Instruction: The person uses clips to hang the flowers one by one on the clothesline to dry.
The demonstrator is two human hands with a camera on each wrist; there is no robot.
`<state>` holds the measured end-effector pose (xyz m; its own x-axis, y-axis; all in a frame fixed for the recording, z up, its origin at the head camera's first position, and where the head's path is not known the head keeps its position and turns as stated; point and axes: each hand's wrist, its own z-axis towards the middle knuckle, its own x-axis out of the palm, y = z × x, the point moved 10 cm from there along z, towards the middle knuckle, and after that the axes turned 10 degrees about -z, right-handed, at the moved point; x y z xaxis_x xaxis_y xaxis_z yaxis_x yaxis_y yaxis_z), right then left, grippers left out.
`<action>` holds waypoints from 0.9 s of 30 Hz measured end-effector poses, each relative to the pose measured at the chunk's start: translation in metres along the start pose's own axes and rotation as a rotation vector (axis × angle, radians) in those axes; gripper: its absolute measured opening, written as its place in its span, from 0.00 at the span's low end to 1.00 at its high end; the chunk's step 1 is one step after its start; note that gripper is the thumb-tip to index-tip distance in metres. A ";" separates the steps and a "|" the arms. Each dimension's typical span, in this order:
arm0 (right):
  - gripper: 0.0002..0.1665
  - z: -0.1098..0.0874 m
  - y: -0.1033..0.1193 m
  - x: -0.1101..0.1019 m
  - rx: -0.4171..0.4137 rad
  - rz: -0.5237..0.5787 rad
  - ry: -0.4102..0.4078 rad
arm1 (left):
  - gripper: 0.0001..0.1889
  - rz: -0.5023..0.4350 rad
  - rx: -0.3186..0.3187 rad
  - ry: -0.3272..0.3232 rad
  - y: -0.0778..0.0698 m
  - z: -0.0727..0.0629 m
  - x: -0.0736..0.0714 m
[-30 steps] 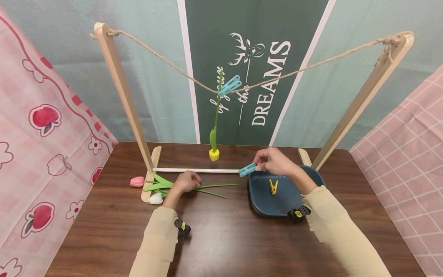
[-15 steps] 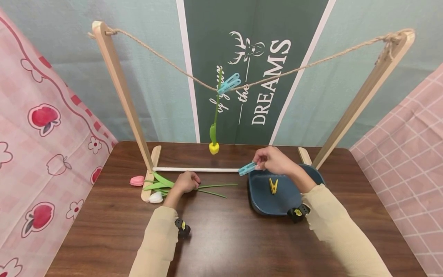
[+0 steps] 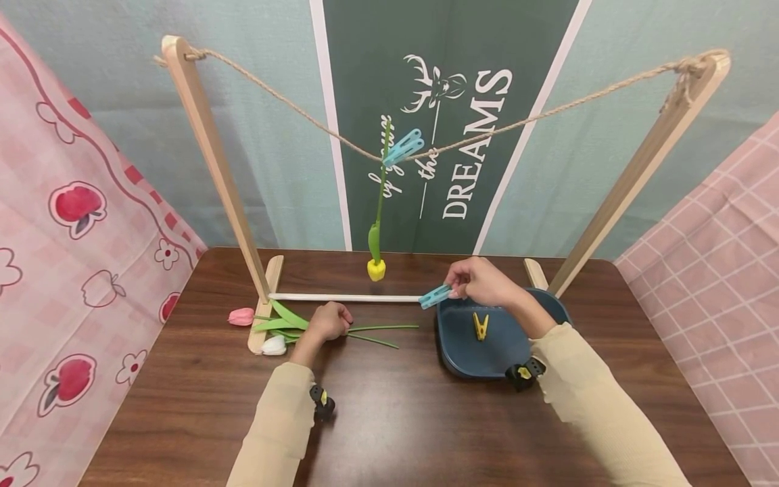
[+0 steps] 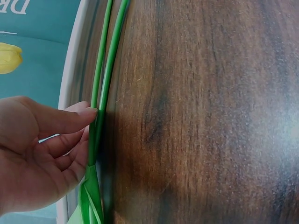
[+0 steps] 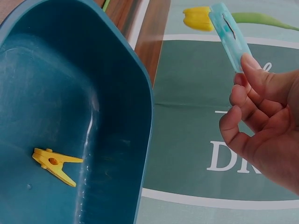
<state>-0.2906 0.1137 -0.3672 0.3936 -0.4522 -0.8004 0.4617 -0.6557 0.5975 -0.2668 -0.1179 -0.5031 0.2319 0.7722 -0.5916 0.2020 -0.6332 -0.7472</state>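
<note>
My left hand (image 3: 329,320) pinches a green tulip stem (image 4: 102,74) between thumb and fingers, low over the table. Two stems cross there, and which flower the pinched one belongs to I cannot tell. A pink tulip (image 3: 241,317) and a white tulip (image 3: 274,345) lie with their heads to the left. My right hand (image 3: 479,281) holds a light blue clothespin (image 3: 435,297) by one end, above the tray's back left corner. Another blue clothespin (image 3: 404,147) clips a yellow tulip (image 3: 376,270) head down to the rope (image 3: 292,106).
A dark blue tray (image 3: 447,348) sits under my right hand with a yellow clothespin (image 3: 481,327) inside. Wooden posts, one left (image 3: 216,169) and one right (image 3: 639,182), carry the sagging rope. A white rod (image 3: 353,298) runs low between them, behind the stems.
The hanging yellow tulip bobs slightly up and then down. My left hand shifts barely, and the leaves near it move a little. The right hand keeps its place with the clothespin.
</note>
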 end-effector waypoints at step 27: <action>0.06 -0.003 -0.004 -0.002 0.009 -0.005 0.003 | 0.10 -0.016 0.020 0.000 -0.002 -0.001 -0.003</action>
<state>-0.2907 0.1191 -0.3675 0.3938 -0.4473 -0.8030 0.4560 -0.6635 0.5932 -0.2671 -0.1194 -0.4995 0.2290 0.7823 -0.5792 0.1868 -0.6193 -0.7626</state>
